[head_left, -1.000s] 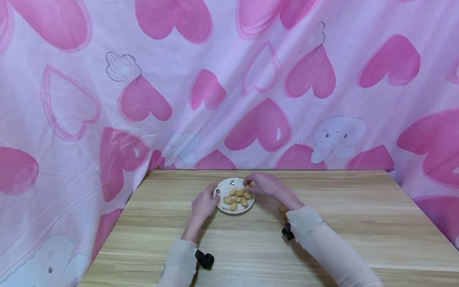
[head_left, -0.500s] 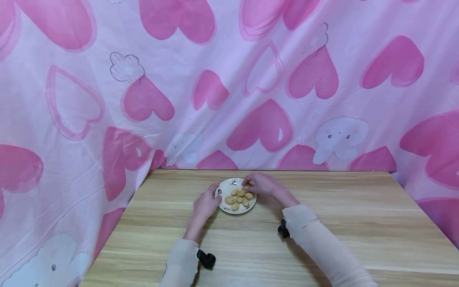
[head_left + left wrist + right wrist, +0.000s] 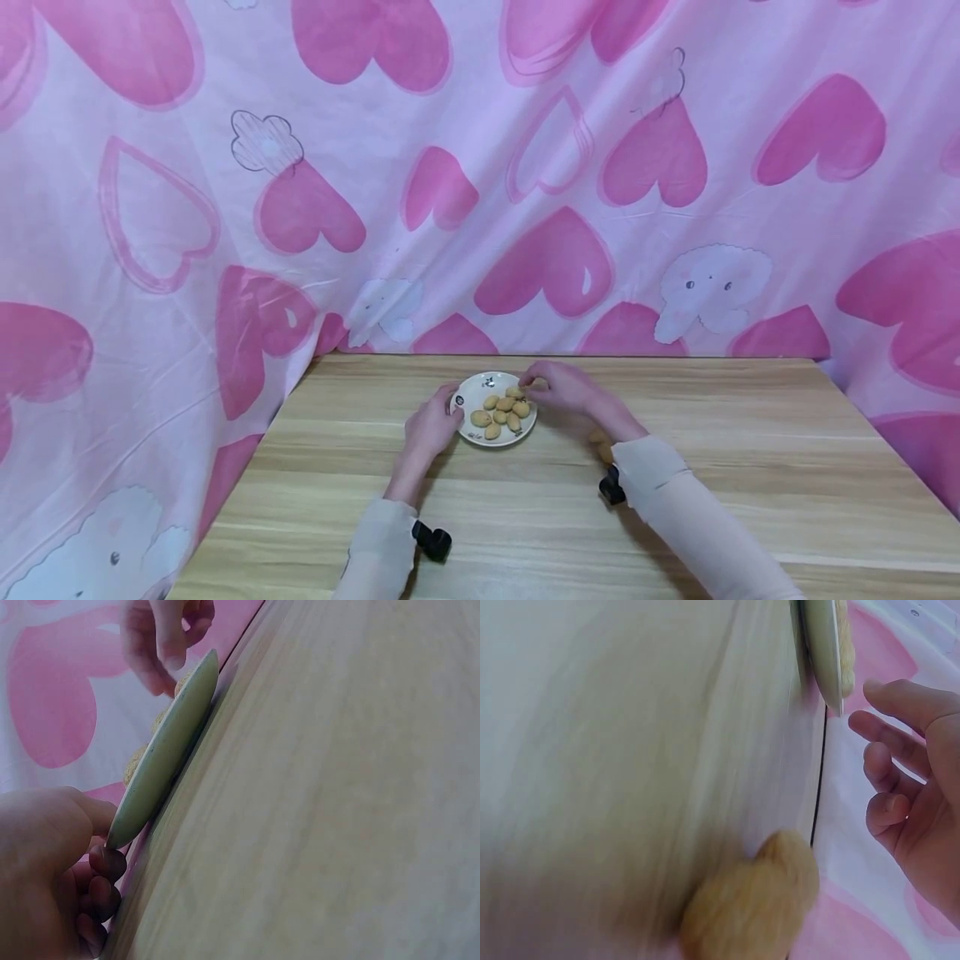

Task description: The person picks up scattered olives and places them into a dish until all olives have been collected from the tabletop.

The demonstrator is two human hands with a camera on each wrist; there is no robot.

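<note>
A small white plate (image 3: 470, 389) with dark printed marks stands near the table's far edge. On it lie several tan oval lumps (image 3: 500, 416), like small potatoes or nuts. My left hand (image 3: 431, 424) pinches the plate's left rim, thumb on top and fingers below, as the left wrist view shows from the side. Just beyond the right rim, my right hand (image 3: 564, 388) has its fingers loosely bent and parted; in the right wrist view that hand (image 3: 922, 765) holds nothing. The uppermost lump (image 3: 514, 392) lies closest to its fingertips.
More tan lumps (image 3: 742, 911) lie on the wooden table (image 3: 510, 525), beside the right forearm and partly hidden by it in the head view. A pink heart-print cloth (image 3: 450, 100) hangs behind the far edge. Each wrist carries a black camera (image 3: 432, 542).
My right hand has let go of a lump at the pile's upper right and drawn back rightward. Lumps by the right forearm, hidden half a second ago, show again. The left hand keeps its hold.
</note>
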